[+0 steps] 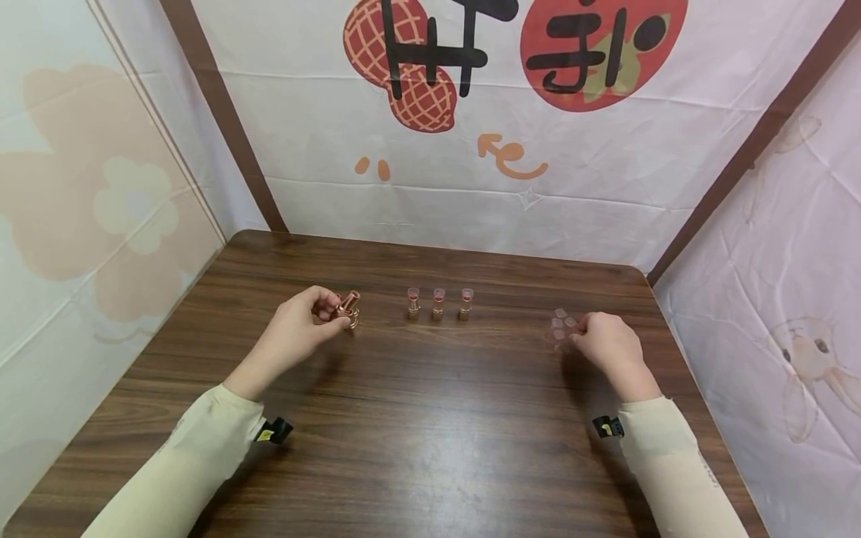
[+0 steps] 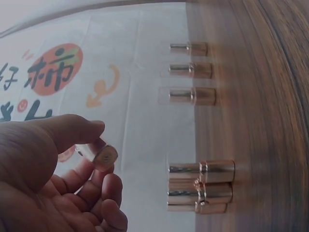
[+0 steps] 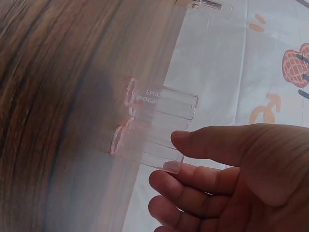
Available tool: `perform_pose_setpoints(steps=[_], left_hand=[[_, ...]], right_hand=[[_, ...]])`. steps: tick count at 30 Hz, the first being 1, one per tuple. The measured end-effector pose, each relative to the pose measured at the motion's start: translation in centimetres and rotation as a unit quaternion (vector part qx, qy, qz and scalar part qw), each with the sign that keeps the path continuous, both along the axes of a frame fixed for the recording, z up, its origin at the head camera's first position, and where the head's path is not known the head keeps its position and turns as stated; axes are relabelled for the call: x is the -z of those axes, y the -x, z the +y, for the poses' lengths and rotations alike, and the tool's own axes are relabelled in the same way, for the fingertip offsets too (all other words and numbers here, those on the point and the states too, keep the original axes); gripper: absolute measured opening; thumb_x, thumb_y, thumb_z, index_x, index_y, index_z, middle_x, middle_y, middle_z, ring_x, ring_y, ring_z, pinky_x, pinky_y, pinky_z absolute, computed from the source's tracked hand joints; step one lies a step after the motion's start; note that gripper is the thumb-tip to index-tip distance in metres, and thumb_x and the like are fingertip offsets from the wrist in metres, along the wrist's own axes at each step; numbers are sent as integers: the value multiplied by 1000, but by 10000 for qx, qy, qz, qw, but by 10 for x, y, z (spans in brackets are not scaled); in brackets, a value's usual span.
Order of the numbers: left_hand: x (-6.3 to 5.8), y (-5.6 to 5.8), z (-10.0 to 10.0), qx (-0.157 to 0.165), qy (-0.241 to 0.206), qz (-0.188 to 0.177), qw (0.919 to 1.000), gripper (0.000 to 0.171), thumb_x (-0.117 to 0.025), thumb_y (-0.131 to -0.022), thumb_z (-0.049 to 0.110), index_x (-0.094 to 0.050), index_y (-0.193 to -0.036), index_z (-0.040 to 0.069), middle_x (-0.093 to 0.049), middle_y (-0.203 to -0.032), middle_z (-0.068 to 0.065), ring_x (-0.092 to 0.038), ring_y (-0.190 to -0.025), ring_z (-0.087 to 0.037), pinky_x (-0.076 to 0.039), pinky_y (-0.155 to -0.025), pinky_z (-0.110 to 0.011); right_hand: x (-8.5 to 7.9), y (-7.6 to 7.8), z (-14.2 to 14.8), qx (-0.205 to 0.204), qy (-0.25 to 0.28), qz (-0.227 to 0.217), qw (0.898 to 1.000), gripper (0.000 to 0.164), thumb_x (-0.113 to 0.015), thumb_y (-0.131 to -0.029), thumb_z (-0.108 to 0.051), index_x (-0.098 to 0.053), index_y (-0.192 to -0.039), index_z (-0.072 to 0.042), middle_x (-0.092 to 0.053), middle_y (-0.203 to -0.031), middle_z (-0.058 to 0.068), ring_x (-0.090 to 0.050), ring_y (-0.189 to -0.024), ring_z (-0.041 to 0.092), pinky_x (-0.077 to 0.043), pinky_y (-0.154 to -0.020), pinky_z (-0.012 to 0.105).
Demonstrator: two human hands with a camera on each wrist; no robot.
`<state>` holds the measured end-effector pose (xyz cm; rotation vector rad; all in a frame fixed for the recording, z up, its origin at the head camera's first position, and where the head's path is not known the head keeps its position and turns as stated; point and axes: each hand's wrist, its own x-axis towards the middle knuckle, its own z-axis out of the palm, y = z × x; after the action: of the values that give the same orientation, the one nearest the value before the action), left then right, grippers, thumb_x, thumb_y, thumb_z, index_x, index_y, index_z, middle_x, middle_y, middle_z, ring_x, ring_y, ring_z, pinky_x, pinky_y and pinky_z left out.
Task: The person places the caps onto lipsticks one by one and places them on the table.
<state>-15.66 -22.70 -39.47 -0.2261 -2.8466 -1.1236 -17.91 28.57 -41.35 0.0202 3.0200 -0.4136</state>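
My left hand (image 1: 303, 317) pinches a gold lipstick tube (image 2: 98, 153) between thumb and fingers. It is tilted, its round base showing in the left wrist view and its red tip facing up in the head view. Just beyond it, several gold lipsticks (image 2: 212, 193) stand in a tight cluster on the table. Over at the right, my right hand (image 1: 608, 340) has thumb and index finger around the near end of a clear lipstick cap (image 3: 145, 147). More clear caps (image 3: 161, 102) stand close beside that one, the nearest bearing white lettering.
Three lipsticks (image 1: 439, 306) with clear caps stand upright in a row, spaced apart, between the two hands. All of this is on a dark wood-grain table (image 1: 430, 418). A printed cloth wall (image 1: 457, 202) rises behind the far edge, with more cloth at both sides.
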Motion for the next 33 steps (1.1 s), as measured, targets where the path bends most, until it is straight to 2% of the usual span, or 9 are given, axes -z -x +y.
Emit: perform_pose_setpoints(steps=[10, 17, 21, 25, 28, 33], left_hand=[[-7, 1, 5, 401, -347, 80, 9986, 26, -80, -91, 26, -64, -108, 15, -67, -102, -3, -65, -87, -22, -53, -71, -26], [-10, -1, 5, 520, -349, -23, 9980, 24, -79, -92, 26, -64, -108, 17, -69, -99, -2, -65, -77, -22, -50, -64, -30], [-11, -3, 5, 525, -343, 51, 9980, 24, -80, -92, 27, -64, -108, 19, -72, -97, 1, -61, -72, -20, -48, -60, -30], [-12, -3, 5, 543, -436, 83, 9975, 24, -80, -91, 22, -64, -109, 19, -72, -95, 1, -59, -69, -20, -47, -58, -29], [-13, -3, 5, 582, -557, 53, 9967, 24, -80, -92, 21, -64, -110, 18, -73, -95, 0, -61, -70, -21, -48, -58, -29], [-15, -2, 7, 648, -733, 23, 9952, 27, -80, -92, 25, -65, -113, 17, -73, -96, -2, -65, -75, -25, -49, -60, -30]], right_hand=[[-5, -3, 10, 50, 17, 202, 9998, 29, -67, -96, -25, -73, -112, -3, -73, -106, 16, -65, -80, 27, -51, -66, 47], [-19, -12, 19, 288, 109, 814, 9962, 28, -66, -95, -23, -70, -111, -1, -73, -103, 18, -68, -85, 33, -52, -67, 50], [-27, -15, 22, 407, 466, 1188, 9910, 27, -66, -94, -23, -69, -110, -1, -73, -102, 18, -68, -90, 35, -51, -71, 52], [-31, -16, 23, 428, 1019, 1327, 9850, 29, -67, -96, -25, -69, -116, -3, -73, -107, 19, -68, -99, 36, -51, -81, 53], [-32, -16, 23, 358, 1429, 1469, 9781, 30, -68, -97, -25, -69, -118, -4, -73, -109, 17, -68, -99, 33, -52, -82, 47], [-34, -13, 20, 180, 2325, 1684, 9577, 35, -72, -96, -29, -69, -122, -6, -72, -112, 13, -64, -96, 17, -50, -75, 19]])
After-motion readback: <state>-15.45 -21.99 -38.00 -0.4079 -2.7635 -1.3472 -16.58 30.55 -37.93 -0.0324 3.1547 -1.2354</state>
